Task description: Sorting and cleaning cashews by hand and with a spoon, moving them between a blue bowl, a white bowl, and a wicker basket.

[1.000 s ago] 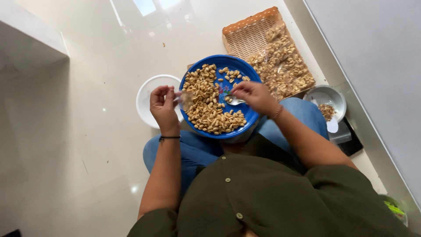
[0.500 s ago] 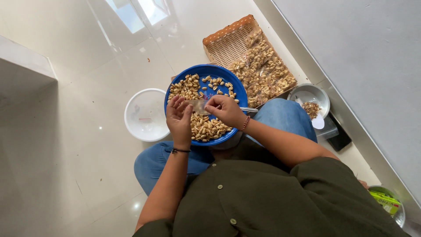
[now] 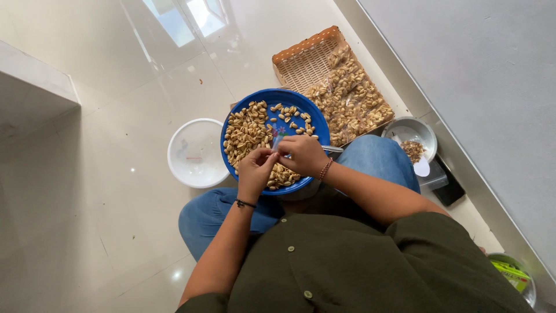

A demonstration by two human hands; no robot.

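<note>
Glossy cream tile floor [image 3: 87, 232], person seated. Left hand [image 3: 256, 169] and right hand [image 3: 301, 154] meet fingertip to fingertip over round blue plastic plate [image 3: 315, 124] on lap, both pinched narrow on one small pale nut; plate full of tan nuts. White bowl [image 3: 196, 153] just left, woven tray [image 3: 304, 61] beyond.

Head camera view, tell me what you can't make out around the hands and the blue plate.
- What the left hand and right hand pinch: hidden by the fingers, too small.
- Near part of the blue plate: covered by both hands.
- Slim metal piece beside the right hand: mostly hidden, kind unclear.
- Dark flat thing by the wall: partly under a clear container.
- Green item: cut off by the shoulder.
</note>
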